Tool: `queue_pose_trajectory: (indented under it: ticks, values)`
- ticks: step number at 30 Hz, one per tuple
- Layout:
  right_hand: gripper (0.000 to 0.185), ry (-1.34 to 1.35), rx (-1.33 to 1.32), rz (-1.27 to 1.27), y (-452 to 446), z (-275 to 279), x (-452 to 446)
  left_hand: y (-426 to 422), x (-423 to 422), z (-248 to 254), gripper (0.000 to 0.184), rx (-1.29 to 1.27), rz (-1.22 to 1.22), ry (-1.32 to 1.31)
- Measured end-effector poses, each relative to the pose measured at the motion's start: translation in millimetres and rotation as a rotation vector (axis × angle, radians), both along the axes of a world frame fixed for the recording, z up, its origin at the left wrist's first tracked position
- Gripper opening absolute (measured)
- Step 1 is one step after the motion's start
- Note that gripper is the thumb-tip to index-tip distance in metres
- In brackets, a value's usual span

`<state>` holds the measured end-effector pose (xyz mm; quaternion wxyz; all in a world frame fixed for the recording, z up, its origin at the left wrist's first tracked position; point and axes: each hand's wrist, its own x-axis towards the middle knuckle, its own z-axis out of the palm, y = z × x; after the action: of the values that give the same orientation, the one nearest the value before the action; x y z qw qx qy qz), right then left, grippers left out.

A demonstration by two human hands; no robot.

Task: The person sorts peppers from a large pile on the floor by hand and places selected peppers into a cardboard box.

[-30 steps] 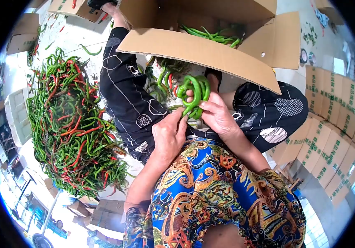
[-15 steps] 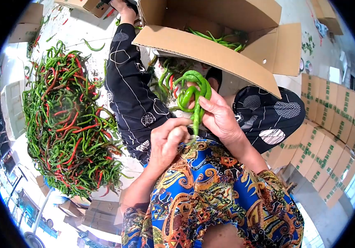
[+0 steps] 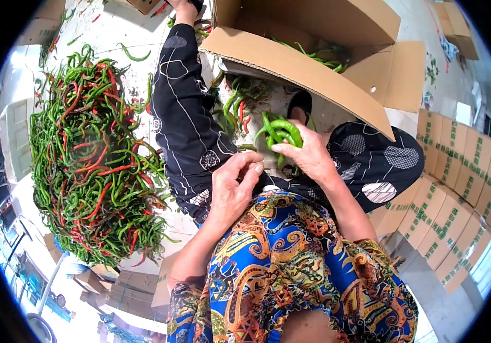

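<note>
My right hand (image 3: 308,151) is wrapped round a small bunch of curled green peppers (image 3: 280,134) above my lap. Just left of it, my left hand (image 3: 237,180) has its fingers curled together near the thumb; whether something small is pinched there is too small to tell. A large heap of green and red peppers (image 3: 97,166) covers the floor at the left. More green peppers (image 3: 320,57) lie inside the open cardboard box (image 3: 297,57) in front of me. A few green and red peppers (image 3: 237,108) lie on the floor between my legs.
The box's near flap sticks out towards my knees. Stacked flat cartons (image 3: 457,148) with green print stand at the right. More cardboard boxes (image 3: 134,294) are at the lower left. A single green pepper (image 3: 134,53) lies on the floor beyond the heap.
My left hand was touching the peppers and has come away from them. My right hand has moved slightly right with the bunch. The view has shifted a little.
</note>
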<state>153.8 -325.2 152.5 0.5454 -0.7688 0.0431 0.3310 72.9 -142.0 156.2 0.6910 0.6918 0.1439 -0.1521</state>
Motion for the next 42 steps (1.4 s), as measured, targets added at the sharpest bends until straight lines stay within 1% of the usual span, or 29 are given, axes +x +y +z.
queue_pose_trajectory:
  ticks: [2,3,4,6,7,10,11,12,14,17,20,24,25,28,30,32,34,35,36,38,39,40,41,42]
  values:
    - [0.041,0.145,0.108,0.032,-5,-4,-4,-1,0,-1,0.018,0.037,-0.04,-0.004]
    - [0.04,0.096,0.106,0.112,-7,-6,-4,-1,0,-3,0.017,0.038,-0.049,0.001]
    - [0.04,0.009,0.003,0.166,-11,-11,-9,-2,0,-5,0.017,0.04,-0.056,0.005]
    - [0.04,-0.572,-0.362,0.271,-12,-21,-17,-2,-1,-9,0.017,0.059,-0.063,0.006]
    - [0.034,-0.642,-0.499,0.25,-10,-20,-18,-2,-1,-8,0.017,0.07,-0.069,0.012]
    - [0.031,-0.528,-0.435,0.043,-3,-13,-15,0,0,-11,0.018,0.062,-0.045,0.032]
    - [0.03,-0.419,-0.32,-0.082,-3,-14,-12,1,-1,-11,0.018,0.051,-0.033,0.04]
    - [0.032,-0.454,-0.315,-0.088,-4,-16,-10,3,-1,-14,0.019,0.034,-0.033,0.052]
    - [0.034,-0.239,-0.202,-0.156,-7,-18,-9,6,-1,-18,0.019,0.044,-0.043,0.035]
    - [0.03,0.05,0.104,-0.385,-11,-10,-4,6,-1,-19,0.019,0.025,-0.038,0.047]
    - [0.033,0.198,0.407,-0.527,-14,-1,-2,7,-4,-23,0.02,-0.01,-0.035,0.058]
    - [0.033,0.311,0.634,-0.576,-10,28,5,8,-3,-17,0.021,-0.097,-0.028,0.112]
    - [0.032,0.293,0.664,-0.569,-10,32,8,8,-4,-18,0.021,-0.161,-0.007,0.12]
    - [0.034,0.264,0.783,-0.549,-12,63,14,11,-5,-13,0.021,-0.216,0.02,0.191]
    - [0.038,0.288,0.949,-0.53,-16,81,20,13,-6,-10,0.021,-0.285,0.042,0.193]
    - [0.042,0.264,1.056,-0.355,-25,90,29,13,-7,-11,0.021,-0.33,0.072,0.212]
    - [0.046,0.292,1.106,-0.424,-24,101,31,14,-7,-13,0.019,-0.341,0.082,0.213]
    - [0.04,0.275,0.934,-0.471,-20,114,34,14,-5,-11,0.019,-0.332,0.084,0.235]
    - [0.039,0.236,1.0,-0.438,-23,117,39,15,-4,-8,0.019,-0.321,0.089,0.258]
    - [0.041,0.121,1.001,-0.271,-35,121,56,16,-3,-5,0.018,-0.346,0.098,0.266]
    - [0.045,0.123,1.134,-0.33,-40,121,63,19,-3,0,0.018,-0.361,0.104,0.268]
    - [0.04,-0.104,0.947,-0.447,-25,136,69,23,-3,2,0.018,-0.374,0.113,0.271]
    - [0.035,-0.296,0.7,-0.567,-9,151,76,28,-7,2,0.018,-0.398,0.141,0.25]
    - [0.03,-0.375,0.664,-0.601,0,156,88,35,-9,6,0.019,-0.376,0.178,0.269]
